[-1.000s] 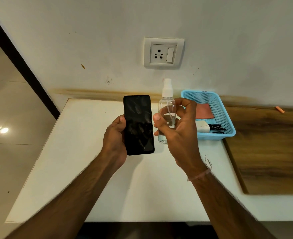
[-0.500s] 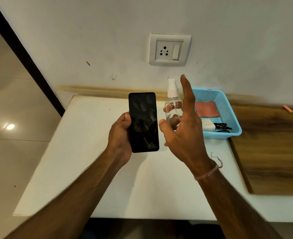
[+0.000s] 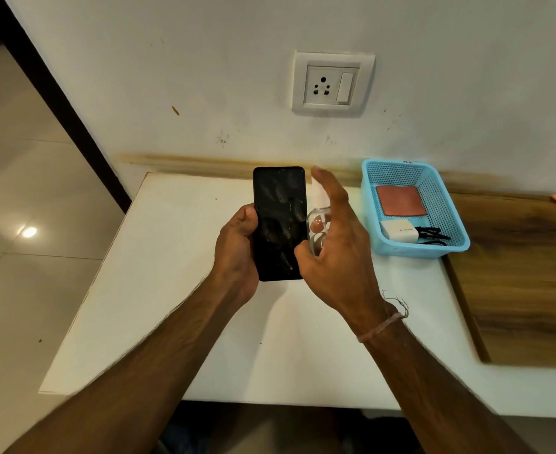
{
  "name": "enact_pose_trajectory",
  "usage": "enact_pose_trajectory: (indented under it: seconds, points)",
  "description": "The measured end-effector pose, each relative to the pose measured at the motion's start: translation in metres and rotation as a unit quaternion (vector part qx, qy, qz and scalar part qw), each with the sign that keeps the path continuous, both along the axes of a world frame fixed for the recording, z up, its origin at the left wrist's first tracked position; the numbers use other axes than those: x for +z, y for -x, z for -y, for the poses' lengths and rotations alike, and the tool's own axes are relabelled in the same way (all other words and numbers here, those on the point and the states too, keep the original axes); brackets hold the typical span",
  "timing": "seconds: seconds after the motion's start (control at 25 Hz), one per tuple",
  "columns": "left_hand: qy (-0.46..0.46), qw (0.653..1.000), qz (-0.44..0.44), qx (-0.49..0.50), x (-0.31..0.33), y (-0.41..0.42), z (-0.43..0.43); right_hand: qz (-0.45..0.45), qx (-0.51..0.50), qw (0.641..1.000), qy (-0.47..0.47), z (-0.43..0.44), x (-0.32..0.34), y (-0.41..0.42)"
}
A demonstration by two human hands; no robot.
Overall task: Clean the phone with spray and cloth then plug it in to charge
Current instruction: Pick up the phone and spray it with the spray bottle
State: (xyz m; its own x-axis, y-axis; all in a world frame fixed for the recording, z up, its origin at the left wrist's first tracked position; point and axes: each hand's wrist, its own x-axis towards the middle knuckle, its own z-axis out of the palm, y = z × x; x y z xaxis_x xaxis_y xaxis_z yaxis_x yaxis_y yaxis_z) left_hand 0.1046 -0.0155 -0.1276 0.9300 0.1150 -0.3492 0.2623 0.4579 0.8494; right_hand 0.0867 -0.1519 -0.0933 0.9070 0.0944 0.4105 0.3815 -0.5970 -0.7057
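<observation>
At frame centre I watch the left hand (image 3: 237, 249) curl around the smudged black phone (image 3: 279, 217), held upright. Just right of it, the right hand (image 3: 338, 257) grips the clear spray bottle (image 3: 318, 229), forefinger raised straight. Right of them, a blue basket (image 3: 441, 204) holds the reddish cloth (image 3: 400, 199).

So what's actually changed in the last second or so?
The right hand brought the spray bottle closer to the phone, and its forefinger, curled round the bottle a second ago, lifted and now arches over the top. Nothing was let go. The left hand still grips the phone upright; the basket, cloth and charger stayed put.
</observation>
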Motion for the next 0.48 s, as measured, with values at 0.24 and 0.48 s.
enact_pose_trajectory:
  seconds: [0.24,0.48]
  points:
    - [-0.001,1.000,0.013,0.011,-0.003,-0.001,0.000,0.021,0.001,0.999,0.025,-0.028,-0.010,0.009]
    - [-0.003,1.000,0.011,0.013,0.000,0.000,0.003,0.028,-0.008,1.000,-0.002,-0.029,-0.009,0.007]
